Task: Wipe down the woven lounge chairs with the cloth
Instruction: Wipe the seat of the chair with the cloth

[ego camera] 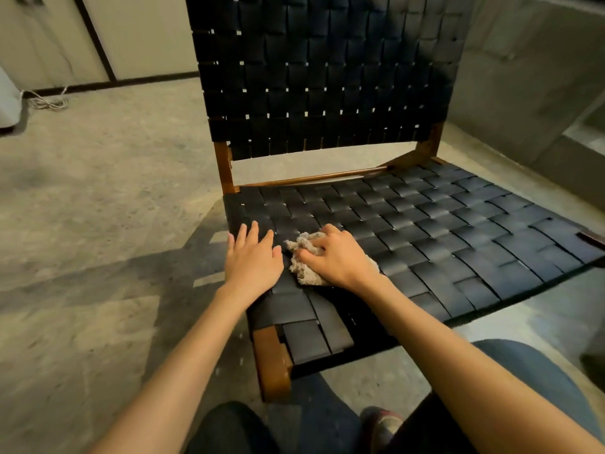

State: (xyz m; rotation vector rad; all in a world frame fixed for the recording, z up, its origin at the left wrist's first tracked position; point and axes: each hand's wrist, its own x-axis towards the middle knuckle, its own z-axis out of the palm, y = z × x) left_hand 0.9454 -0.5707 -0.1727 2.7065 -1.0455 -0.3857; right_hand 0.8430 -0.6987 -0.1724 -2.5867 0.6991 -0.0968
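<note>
A low lounge chair (425,231) with black woven straps and a brown wooden frame fills the middle of the view. Its upright back rises to the top edge. A crumpled beige cloth (302,260) lies on the seat near the front left corner. My right hand (337,257) grips the cloth with curled fingers and presses it onto the straps. My left hand (253,253) rests flat on the seat just left of the cloth, fingers straight and spread.
The chair stands on a mottled concrete floor (98,191). A white cable (49,101) lies coiled at the far left by a wall with dark trim. A grey concrete wall (540,77) runs along the right. My knees and a shoe (381,421) show at the bottom.
</note>
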